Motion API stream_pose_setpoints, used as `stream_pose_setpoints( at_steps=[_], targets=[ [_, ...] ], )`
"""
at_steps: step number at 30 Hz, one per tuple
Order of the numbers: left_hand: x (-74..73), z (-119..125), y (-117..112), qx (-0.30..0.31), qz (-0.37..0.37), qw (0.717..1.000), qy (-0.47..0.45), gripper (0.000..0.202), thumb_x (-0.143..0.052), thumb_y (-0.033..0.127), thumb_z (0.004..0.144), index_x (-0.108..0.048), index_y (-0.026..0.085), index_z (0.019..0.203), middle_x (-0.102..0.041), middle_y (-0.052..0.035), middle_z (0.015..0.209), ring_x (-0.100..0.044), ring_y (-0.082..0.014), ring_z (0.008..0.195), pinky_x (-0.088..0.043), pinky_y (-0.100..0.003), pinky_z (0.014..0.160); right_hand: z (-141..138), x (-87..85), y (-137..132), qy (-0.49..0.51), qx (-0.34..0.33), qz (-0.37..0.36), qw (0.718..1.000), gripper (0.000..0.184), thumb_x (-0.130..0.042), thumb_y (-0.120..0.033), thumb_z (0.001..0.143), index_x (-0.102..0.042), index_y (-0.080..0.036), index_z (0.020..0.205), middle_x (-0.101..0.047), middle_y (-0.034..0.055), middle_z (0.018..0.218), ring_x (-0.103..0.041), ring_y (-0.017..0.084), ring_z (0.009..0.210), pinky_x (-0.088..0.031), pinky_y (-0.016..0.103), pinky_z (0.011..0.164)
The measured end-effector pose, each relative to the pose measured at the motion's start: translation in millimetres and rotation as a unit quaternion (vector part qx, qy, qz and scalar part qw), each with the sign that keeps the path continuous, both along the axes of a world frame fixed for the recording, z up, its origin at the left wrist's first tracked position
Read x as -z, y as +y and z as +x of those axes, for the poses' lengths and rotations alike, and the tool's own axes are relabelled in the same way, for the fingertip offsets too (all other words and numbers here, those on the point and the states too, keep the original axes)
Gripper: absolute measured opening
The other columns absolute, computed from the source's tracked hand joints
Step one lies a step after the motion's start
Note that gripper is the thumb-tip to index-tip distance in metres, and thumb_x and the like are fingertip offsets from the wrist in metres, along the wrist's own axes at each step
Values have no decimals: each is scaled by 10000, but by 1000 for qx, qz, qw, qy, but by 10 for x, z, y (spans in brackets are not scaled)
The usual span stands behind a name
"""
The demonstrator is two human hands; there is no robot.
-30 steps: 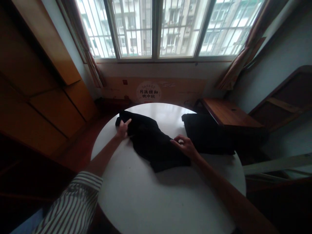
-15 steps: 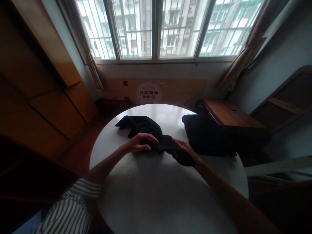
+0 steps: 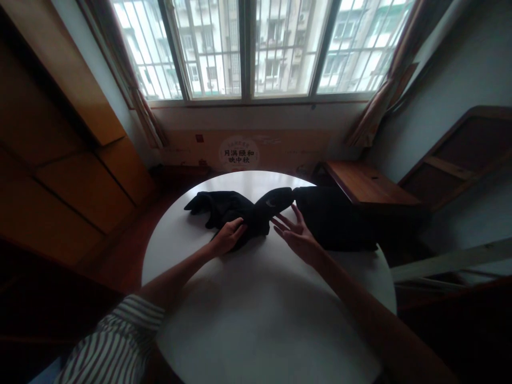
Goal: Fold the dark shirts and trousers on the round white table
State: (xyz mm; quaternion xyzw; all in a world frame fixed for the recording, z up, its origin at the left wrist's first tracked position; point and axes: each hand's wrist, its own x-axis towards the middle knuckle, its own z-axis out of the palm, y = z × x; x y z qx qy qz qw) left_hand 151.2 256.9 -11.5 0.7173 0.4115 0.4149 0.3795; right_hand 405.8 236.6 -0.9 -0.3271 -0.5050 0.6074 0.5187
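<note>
1. Left hand: I find it lying on the near edge of the black garment. Its fingers are close together and point away from the body. I cannot tell whether they pinch a fold or merely press the cloth down.
2. Right hand: it is spread wide with the fingers apart and holds nothing. It sits just beside the garment's right-hand part, with its fingertips near the cloth but clear of it.
3. Black garment: it lies bunched and crumpled on the far half of the round white table, between the two hands and beyond them. One end trails left toward the table's edge. The other end rises to a point on the right and reaches toward the dark folded pile. Both are dark, so I cannot confirm that they touch.
4. Dark folded pile: it lies flat on the table's far right side, just beyond the right hand.
5. Arms: both forearms cross the near half of the table. A striped sleeve covers the left upper arm at lower left.
6. Surroundings: a wooden side table stands just beside the round table on the right. A printed cardboard box leans against the wall beneath the barred window. A wooden cabinet runs along the left.
</note>
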Motion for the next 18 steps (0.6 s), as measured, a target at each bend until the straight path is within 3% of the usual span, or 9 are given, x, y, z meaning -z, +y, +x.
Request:
stream_pose_setpoints(
  at_steps=[3, 6, 8, 10, 13, 15, 18],
  targets=[
    [-66, 117, -96, 21, 28, 999, 25, 293, -500, 445, 959, -575, 185, 845, -503, 22, 673, -426, -119, 588, -351, -252, 567, -55, 135, 6, 19, 1, -39, 999, 1113, -866, -298, 608, -209, -450, 1493, -525, 61, 1411, -594, 262, 1205, -524, 419, 965],
    [-243, 198, -230, 59, 47, 996, 45, 282, -471, 420, 976, -566, 186, 852, -504, 22, 655, -431, -116, 566, -338, -255, 543, -76, 263, 32, -29, 23, -82, 996, 1163, -880, -288, 591, -184, -390, 1517, -606, 64, 1194, -672, 239, 997, -583, 360, 795],
    [-401, 211, -351, 87, 46, 993, 59, 260, -468, 402, 982, -579, 187, 887, -515, 23, 651, -436, -113, 555, -335, -252, 528, -97, 297, 43, -47, 23, -70, 996, 1182, -896, -285, 553, -207, -374, 1509, -633, 45, 1086, -682, 234, 906, -582, 340, 706],
    [-559, 192, -485, 121, 31, 989, 85, 212, -530, 385, 958, -609, 189, 982, -566, 13, 692, -468, -116, 569, -360, -247, 532, -140, 273, 47, -38, 26, -41, 998, 1033, -903, -302, 537, -380, -332, 1428, -664, 31, 994, -681, 227, 844, -568, 332, 679],
    [-766, 97, -652, 146, 9, 983, 113, 250, -643, 328, 890, -656, 198, 1103, -657, -27, 807, -565, -142, 655, -432, -254, 588, -217, 144, 43, -15, 22, -9, 1000, 620, -891, -390, 564, -645, -235, 1111, -702, 40, 896, -675, 222, 810, -549, 341, 713],
    [-909, -36, -717, 118, -6, 989, 92, 202, -657, 306, 876, -710, 192, 1034, -683, -42, 824, -605, -162, 698, -465, -263, 622, -233, 25, 30, -8, 5, -3, 1000, 468, -869, -446, 600, -698, -216, 970, -722, 54, 904, -678, 231, 836, -543, 361, 755],
    [-1191, -374, -766, 15, -62, 998, -22, 177, -678, 341, 864, -737, 174, 850, -668, -37, 727, -612, -172, 645, -480, -260, 569, -137, -167, -15, -21, -24, -23, 999, 379, -825, -485, 645, -731, -219, 898, -737, 68, 892, -685, 262, 873, -546, 395, 788]
  ],
)
